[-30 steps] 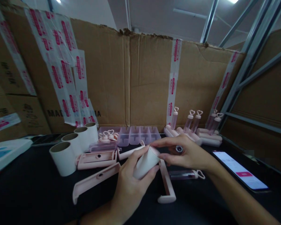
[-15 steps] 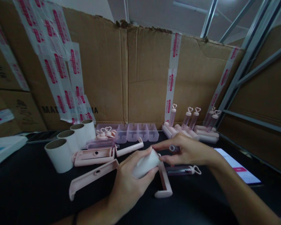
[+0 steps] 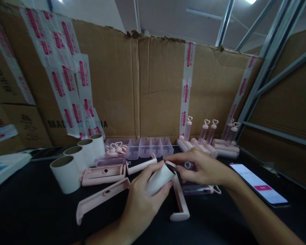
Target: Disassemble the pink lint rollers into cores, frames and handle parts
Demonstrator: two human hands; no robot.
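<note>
My left hand [image 3: 146, 197] is wrapped round a white roll [image 3: 160, 179], tilted with its open end up and to the right. At that end my right hand [image 3: 201, 166] pinches a small round pale-pink cap [image 3: 170, 165], which stands tilted at the rim. A dark, see-through cylinder [image 3: 189, 165] is also tucked in the right hand's fingers; most of it is hidden. Below the hands lie a pink bracket-shaped shell part [image 3: 181, 200] and a clear purplish tube [image 3: 197, 190] with a heart-shaped loop. Left of them lies another long pink shell part [image 3: 103, 197].
Several white rolls [image 3: 66, 175] stand at the left, beside pink housings [image 3: 103, 175]. A purple divided tray [image 3: 150, 148] stands behind. At the back right are pink pieces with upright heart-topped tubes [image 3: 204, 132]. A lit phone [image 3: 260, 185] lies right; a cardboard wall [image 3: 160, 92] closes the back.
The cap has tipped at the roll's end, and the dark opening now shows. Both hands stay nearly in place. The view has shifted slightly upward.
</note>
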